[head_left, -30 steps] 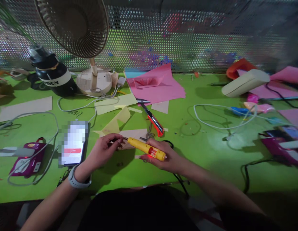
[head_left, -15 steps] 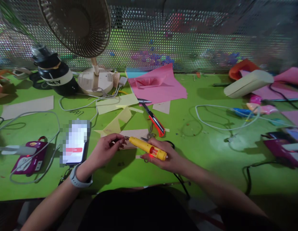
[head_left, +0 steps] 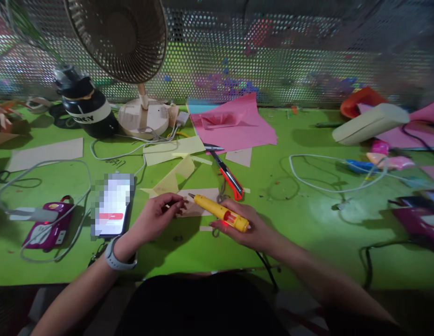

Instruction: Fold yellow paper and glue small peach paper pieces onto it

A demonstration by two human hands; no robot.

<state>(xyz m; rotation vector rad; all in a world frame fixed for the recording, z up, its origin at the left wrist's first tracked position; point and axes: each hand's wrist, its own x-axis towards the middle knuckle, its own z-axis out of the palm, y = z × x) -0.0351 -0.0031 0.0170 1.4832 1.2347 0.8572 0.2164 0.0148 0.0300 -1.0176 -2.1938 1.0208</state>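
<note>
My right hand (head_left: 251, 232) grips a yellow pen-shaped glue gun (head_left: 220, 213) with a glowing red part near its back end; its tip points up and left. My left hand (head_left: 157, 216) is curled, its fingertips pinched together just left of the tip, over a small beige paper piece (head_left: 198, 203). What the fingers pinch is too small to make out. A grey watch sits on my left wrist. A black cord runs from under my right hand toward the table's near edge.
On the green table (head_left: 301, 219): a phone (head_left: 113, 204) left of my hand, a purple power bank (head_left: 45, 229) with white cables, a red utility knife (head_left: 230, 177), yellow paper (head_left: 171, 151), pink paper (head_left: 234, 123), a desk fan (head_left: 133, 60), a black bottle (head_left: 87, 109).
The glue gun's tip has drawn slightly away from my left fingertips. The view has shifted a little to the left and down.
</note>
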